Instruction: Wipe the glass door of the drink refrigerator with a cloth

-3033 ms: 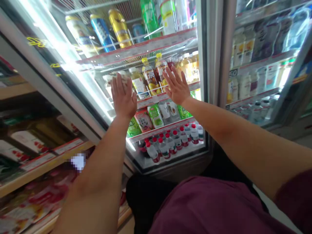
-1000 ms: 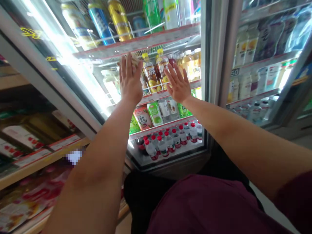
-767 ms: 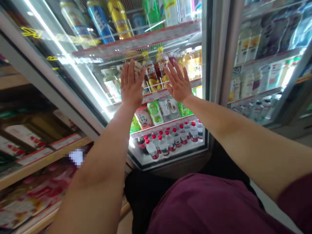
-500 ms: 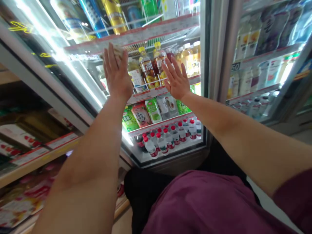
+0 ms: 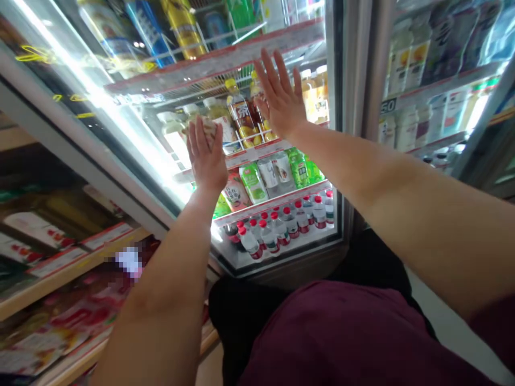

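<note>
My left hand (image 5: 209, 163) lies flat with outstretched fingers over a beige, crumpled cloth (image 5: 210, 130), pressing it to the glass door (image 5: 277, 266) of a lit drinks cooler. Part of the cloth shows between and beside the fingers. Higher up and to the right, my right hand (image 5: 281, 102) is spread against the same glass and holds nothing. Behind the glass, between the hands, stands a brown tea bottle (image 5: 242, 113) with a yellow cap; the right hand partly covers another like it.
Inside the cooler, green bottles (image 5: 253, 182) and red-capped water bottles (image 5: 269, 236) fill the lower shelves. A wooden-edged shelf (image 5: 72, 271) with packaged goods runs along the left. Another cooler (image 5: 438, 96) stands to the right, past a metal door frame (image 5: 360, 96).
My left hand has slid down and slightly right across the glass with the cloth. My right hand has moved up and a little left, its fingers still spread.
</note>
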A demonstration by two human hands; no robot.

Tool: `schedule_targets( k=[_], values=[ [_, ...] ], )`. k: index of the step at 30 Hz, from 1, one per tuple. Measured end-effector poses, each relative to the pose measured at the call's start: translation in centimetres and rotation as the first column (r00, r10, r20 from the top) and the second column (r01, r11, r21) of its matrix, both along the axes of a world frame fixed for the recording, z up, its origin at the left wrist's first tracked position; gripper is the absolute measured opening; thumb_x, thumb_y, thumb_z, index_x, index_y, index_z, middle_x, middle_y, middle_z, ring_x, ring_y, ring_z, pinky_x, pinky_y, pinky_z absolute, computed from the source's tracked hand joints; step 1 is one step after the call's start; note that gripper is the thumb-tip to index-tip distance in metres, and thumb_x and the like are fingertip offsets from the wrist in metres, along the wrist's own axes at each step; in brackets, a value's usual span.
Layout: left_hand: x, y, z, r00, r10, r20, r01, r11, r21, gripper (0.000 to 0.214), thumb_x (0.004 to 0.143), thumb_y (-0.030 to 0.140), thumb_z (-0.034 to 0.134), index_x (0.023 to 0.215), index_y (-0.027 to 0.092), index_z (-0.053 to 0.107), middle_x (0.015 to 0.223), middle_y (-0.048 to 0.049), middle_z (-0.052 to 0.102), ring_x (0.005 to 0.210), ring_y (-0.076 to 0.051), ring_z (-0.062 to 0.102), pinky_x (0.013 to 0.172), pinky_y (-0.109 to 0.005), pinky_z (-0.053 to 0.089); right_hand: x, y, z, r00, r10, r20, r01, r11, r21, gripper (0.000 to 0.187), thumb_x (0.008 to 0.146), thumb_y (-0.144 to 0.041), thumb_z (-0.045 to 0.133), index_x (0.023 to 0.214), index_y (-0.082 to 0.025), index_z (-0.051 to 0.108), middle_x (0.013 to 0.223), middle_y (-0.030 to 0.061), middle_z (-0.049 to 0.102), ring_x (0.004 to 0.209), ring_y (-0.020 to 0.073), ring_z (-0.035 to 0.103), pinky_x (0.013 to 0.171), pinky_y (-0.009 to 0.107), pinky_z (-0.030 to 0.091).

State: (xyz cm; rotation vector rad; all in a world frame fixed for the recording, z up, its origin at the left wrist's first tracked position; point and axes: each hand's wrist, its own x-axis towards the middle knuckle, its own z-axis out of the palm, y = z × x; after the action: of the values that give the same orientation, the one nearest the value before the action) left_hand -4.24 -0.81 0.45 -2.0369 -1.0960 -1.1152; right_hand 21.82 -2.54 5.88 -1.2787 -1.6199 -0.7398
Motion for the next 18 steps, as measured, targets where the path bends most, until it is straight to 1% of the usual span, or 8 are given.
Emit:
schedule_targets(
  k=[2,5,7,9,11,13,15,18],
  values=[
    [-0.1,0.8,0.9,0.998,0.06,-0.009,-0.06,0.998,0.007,0.068,0.102,0.023,0.047,0.17,0.021,0.047,0.187,0.0021,0.01,0.171,-0.019,-0.009,0.142,-0.044,-0.008,0.0,0.9,-0.2,1.0,0.022,-0.002,-0.022,1.0,0.014,0.082,0.097,-0.036,0.03,0.178,-0.02,0.03,0.186,0.0003,0.023,0.174,0.0257,0.017,0.141,0.058,0.007],
    [0.1,1.7,2.7,0.99,0.132,0.055,-0.134,0.991,0.023,0.077,0.099,0.027,0.05,0.173,0.011,0.034,0.188,0.0015,0.003,0.17,-0.014,-0.017,0.139,-0.038,-0.011,0.2,1.9,-0.5,0.998,0.063,-0.018,-0.062,0.997,0.045,0.082,0.098,-0.042,0.025,0.177,-0.021,0.031,0.186,0.0001,0.023,0.174,0.0232,0.014,0.14,0.055,0.0],
    [0.6,1.5,3.2,0.99,0.088,0.113,-0.091,0.995,0.026,0.08,0.1,0.032,0.047,0.174,0.008,0.026,0.187,0.0027,0.004,0.166,-0.014,-0.027,0.137,-0.04,-0.014,0.3,2.0,-0.5,0.997,0.057,-0.043,-0.057,0.998,0.019,0.082,0.097,-0.045,0.024,0.177,-0.027,0.03,0.185,-0.0056,0.02,0.174,0.0182,0.008,0.14,0.05,-0.004],
    [1.1,0.7,2.6,0.992,0.005,0.125,-0.006,1.0,0.012,0.076,0.103,0.037,0.042,0.173,0.01,0.03,0.187,0.0017,0.009,0.164,-0.017,-0.032,0.138,-0.048,-0.015,0.2,1.6,-0.4,0.998,0.043,-0.044,-0.043,0.999,-0.002,0.082,0.098,-0.044,0.023,0.178,-0.028,0.028,0.185,-0.0078,0.017,0.174,0.0167,0.006,0.141,0.05,-0.004],
    [1.4,-0.4,1.6,0.994,-0.056,0.098,0.058,0.998,-0.016,0.07,0.104,0.036,0.043,0.17,0.014,0.042,0.186,-0.0034,0.016,0.169,-0.021,-0.022,0.139,-0.056,-0.012,0.1,1.1,-0.4,0.999,0.023,-0.041,-0.024,1.0,-0.021,0.081,0.099,-0.042,0.023,0.179,-0.027,0.026,0.186,-0.0074,0.016,0.175,0.0176,0.008,0.142,0.052,-0.001],
    [1.4,-1.1,1.1,0.995,-0.07,0.071,0.073,0.996,-0.041,0.067,0.103,0.034,0.045,0.168,0.017,0.049,0.185,-0.0072,0.019,0.172,-0.025,-0.007,0.141,-0.058,-0.006,0.0,0.6,-0.4,0.999,0.004,-0.032,-0.005,0.999,-0.032,0.081,0.099,-0.041,0.022,0.179,-0.025,0.026,0.186,-0.0059,0.017,0.175,0.0197,0.009,0.142,0.054,0.001],
    [1.2,-1.1,1.8,0.996,-0.053,0.069,0.056,0.997,-0.048,0.068,0.103,0.036,0.046,0.168,0.018,0.05,0.185,-0.0062,0.018,0.172,-0.026,-0.003,0.142,-0.055,-0.005,0.0,0.5,-0.5,1.0,0.007,-0.017,-0.007,1.0,-0.029,0.081,0.1,-0.042,0.021,0.179,-0.024,0.027,0.186,-0.0038,0.018,0.175,0.0214,0.01,0.142,0.055,0.002],
    [1.1,-0.6,3.6,0.993,-0.047,0.106,0.052,0.998,-0.039,0.073,0.105,0.046,0.038,0.17,0.012,0.041,0.187,0.0008,0.012,0.168,-0.022,-0.025,0.139,-0.051,-0.015,0.1,0.7,-0.7,0.999,0.031,-0.016,-0.031,0.999,-0.009,0.08,0.102,-0.045,0.017,0.179,-0.024,0.027,0.186,-0.0036,0.018,0.175,0.0208,0.009,0.142,0.054,0.002]
  ],
)
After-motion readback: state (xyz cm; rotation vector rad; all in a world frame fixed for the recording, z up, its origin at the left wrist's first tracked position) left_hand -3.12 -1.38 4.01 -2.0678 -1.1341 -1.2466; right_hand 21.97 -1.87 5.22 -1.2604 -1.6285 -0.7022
